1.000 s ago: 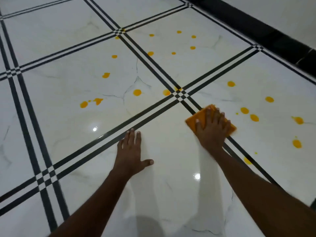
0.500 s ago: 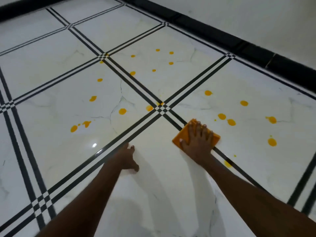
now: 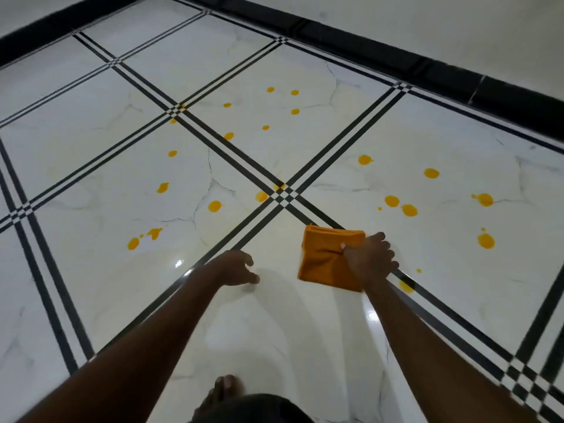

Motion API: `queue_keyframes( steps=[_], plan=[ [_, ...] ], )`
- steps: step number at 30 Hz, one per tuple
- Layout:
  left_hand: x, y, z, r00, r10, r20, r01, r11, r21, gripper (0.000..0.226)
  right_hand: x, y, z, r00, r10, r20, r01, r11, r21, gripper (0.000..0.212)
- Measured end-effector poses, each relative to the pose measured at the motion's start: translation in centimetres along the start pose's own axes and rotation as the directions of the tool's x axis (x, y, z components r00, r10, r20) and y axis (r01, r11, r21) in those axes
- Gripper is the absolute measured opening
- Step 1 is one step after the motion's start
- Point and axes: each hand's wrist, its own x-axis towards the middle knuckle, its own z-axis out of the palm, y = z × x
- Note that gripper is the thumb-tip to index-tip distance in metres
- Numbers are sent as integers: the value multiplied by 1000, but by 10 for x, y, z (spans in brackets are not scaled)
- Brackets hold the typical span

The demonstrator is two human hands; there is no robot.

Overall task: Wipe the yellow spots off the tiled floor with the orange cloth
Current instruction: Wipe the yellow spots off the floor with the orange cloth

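- cloth [image 3: 323,259] is soft and floppy, pinched at its right edge by right hand [image 3: 370,261] just above the floor [image 3: 305,331]
- flatten a palm on it for spots [image 3: 399,206]
- left hand [image 3: 236,267] fingers loosely curled, empty

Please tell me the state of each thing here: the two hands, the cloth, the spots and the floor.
right hand: grips the cloth, thumb pinching it.
left hand: loosely curled, holds nothing.
orange cloth: folded, creased under the thumb.
yellow spots: many unwiped, scattered over several tiles.
tiled floor: glossy, spotted.
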Motion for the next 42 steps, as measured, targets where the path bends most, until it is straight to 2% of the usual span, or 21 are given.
queue_keyframes(
  steps=[3, 6, 9, 11, 13, 15, 17, 19, 20, 21, 22, 24, 26, 30, 32, 33, 36, 40, 42],
  plan=[
    [22, 13, 12, 992, 58, -110, -68, 994, -90, 42, -5, -2, 6, 993, 107, 42, -111, 988, 111, 75],
    [35, 22, 20, 980, 74, -185, -100, 985, -138, 31, -7, -4, 6, 988, 112, 110, -139, 949, 283, 65],
    [42, 30, 22, 957, 81, -278, -138, 972, -190, 30, -8, -8, -10, 997, -23, 78, -16, 885, 465, 46],
    [48, 37, 23, 933, 124, -339, -190, 967, -169, 31, -10, -10, -28, 991, -128, -37, 130, 867, 482, 38],
    [53, 44, 23, 908, 181, -379, -253, 956, -151, 34, -9, -9, -48, 955, -220, -201, 287, 861, 420, 39],
    [58, 50, 24, 882, 232, -410, -309, 942, -132, 37, -7, -7, -68, 887, -316, -338, 418, 859, 295, 38],
    [61, 56, 22, 856, 265, -443, -343, 933, -106, 40, -7, -9, -77, 820, -427, -382, 520, 835, 183, 41],
    [64, 64, 20, 833, 293, -469, -366, 928, -71, 43, -9, -7, -70, 781, -527, -336, 576, 816, 58, 39],
    [65, 69, 19, 822, 307, -479, -373, 927, -45, 45, -10, -5, -59, 774, -574, -268, 590, 807, -23, 29],
    [66, 75, 19, 806, 324, -495, -381, 924, -16, 45, -9, 2, -43, 784, -599, -163, 593, 800, -86, 15],
    [67, 81, 21, 789, 339, -512, -386, 922, 16, 46, -9, 8, -28, 808, -589, -28, 582, 804, -127, 11],
    [69, 94, 27, 751, 376, -543, -386, 917, 101, 44, -5, 21, -4, 810, -560, 176, 583, 801, -135, 25],
    [73, 103, 39, 728, 396, -559, -375, 913, 158, 42, 2, 30, -2, 759, -624, 185, 651, 738, -180, 31],
    [83, 105, 63, 726, 396, -562, -365, 915, 172, 44, 30, 34, -39, 640, -734, 226, 756, 551, -353, 23],
    [84, 104, 69, 729, 388, -564, -354, 919, 175, 47, 41, 28, -45, 555, -814, 172, 788, 448, -422, 25],
    [83, 104, 70, 731, 383, -565, -353, 921, 166, 47, 43, 24, -41, 549, -820, 164, 783, 436, -444, 33],
    [83, 104, 61, 744, 411, -527, -362, 911, 200, 52, 35, 28, -19, 607, -766, 210, 751, 467, -467, 71],
    [94, 102, 47, 777, 476, -412, -396, 878, 269, 65, 54, 44, -22, 479, -838, 260, 826, 330, -456, 79],
    [101, 94, 53, 764, 506, -400, -427, 862, 274, 67, 68, 37, -16, 485, -841, 239, 822, 346, -452, 76]
  ],
)
